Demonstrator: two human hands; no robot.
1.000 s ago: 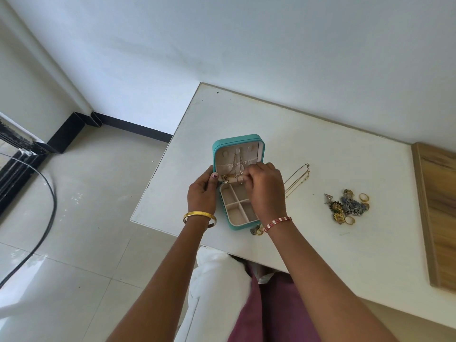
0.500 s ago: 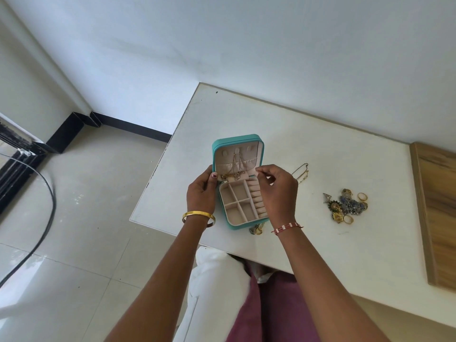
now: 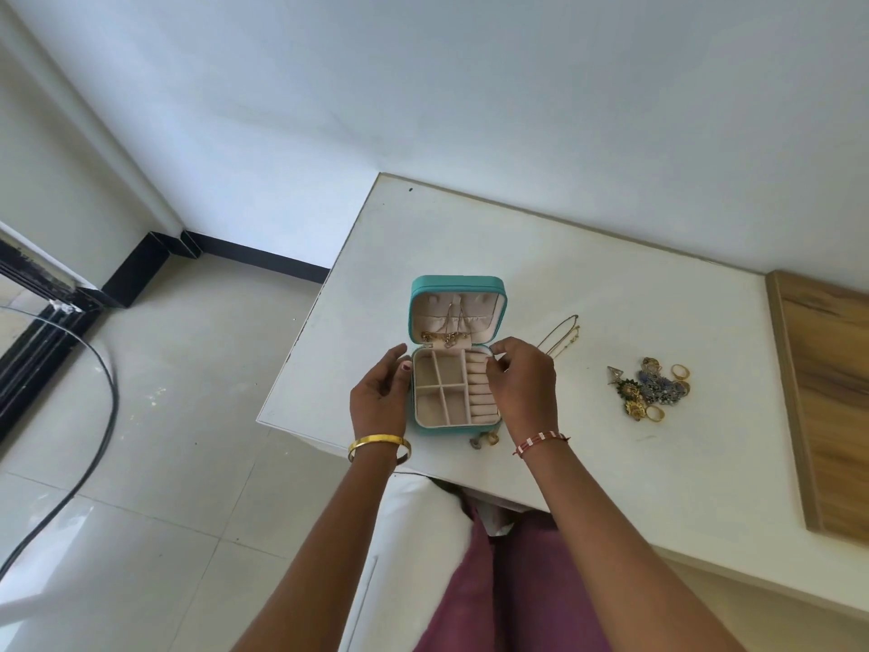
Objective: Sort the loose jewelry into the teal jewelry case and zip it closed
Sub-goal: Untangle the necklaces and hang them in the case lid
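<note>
The teal case is sitting open on the white table, close to the near-left corner, with its lid standing up. A gold chain is hanging inside the lid. Your left hand is resting against the case's left side, fingers loose and gripping nothing. Your right hand is curling at the case's right edge, thumb and fingertips pinched together; I cannot tell if anything is in them. A thin necklace is lying just right of that hand. The jewelry pile is waiting farther right, with bare table in between. A small ring is sitting near the table's front edge. A wooden board is lying far right.
</note>
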